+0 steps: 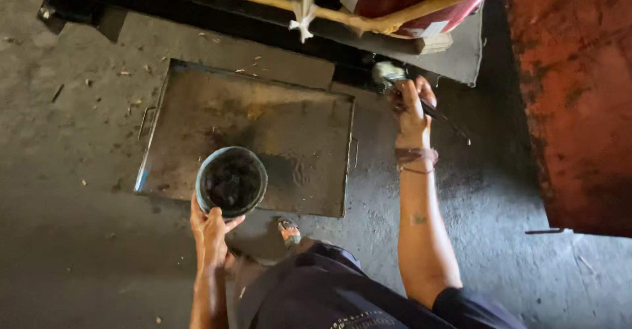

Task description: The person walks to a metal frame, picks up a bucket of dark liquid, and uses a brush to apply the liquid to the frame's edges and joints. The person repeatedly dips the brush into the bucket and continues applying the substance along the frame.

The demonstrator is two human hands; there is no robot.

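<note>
My left hand (210, 230) grips a round, paint-stained can (231, 181) of dark paint from below, holding it over the near edge of a flat metal hatch cover (276, 131) set in the concrete floor. My right hand (411, 108) is stretched forward and shut on the dark handle of a paintbrush (390, 74), whose pale bristles touch a black metal frame beam (355, 72) at the far side. A thread bracelet circles my right wrist.
A rusty red metal panel (576, 99) stands on the right. Above the black beam sits a load tied with yellowish rope (368, 20) and a white rag strip (304, 10). My dark-trousered knees (329, 289) and a sandalled foot (288, 231) are at the bottom.
</note>
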